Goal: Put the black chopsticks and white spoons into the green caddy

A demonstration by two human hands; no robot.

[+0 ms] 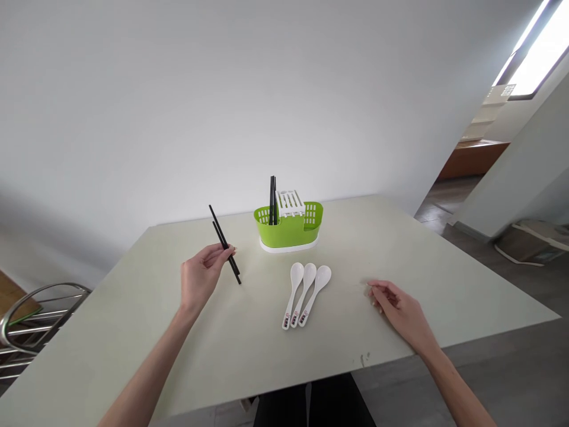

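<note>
Pinched in my left hand [207,274] is a pair of black chopsticks [221,237], tilted and held above the table's left part. My right hand [398,311] rests near the table's right front, its fingers loosely curled; whether anything small is between them I cannot make out. Between my hands lie three white spoons [306,295], fanned side by side with their bowls pointing away from me. Behind them stands a green cutlery basket [291,232] on a white base. More black chopsticks [272,198] stand upright in its left compartment, and a white slotted rack [290,203] tops its middle.
The pale table [355,243] meets a white wall at its far edge. A metal-framed chair or stool [35,323] stands beyond the left edge. Some dark marks [364,359] show near the front edge. On the right, a doorway leads past a window [540,53].
</note>
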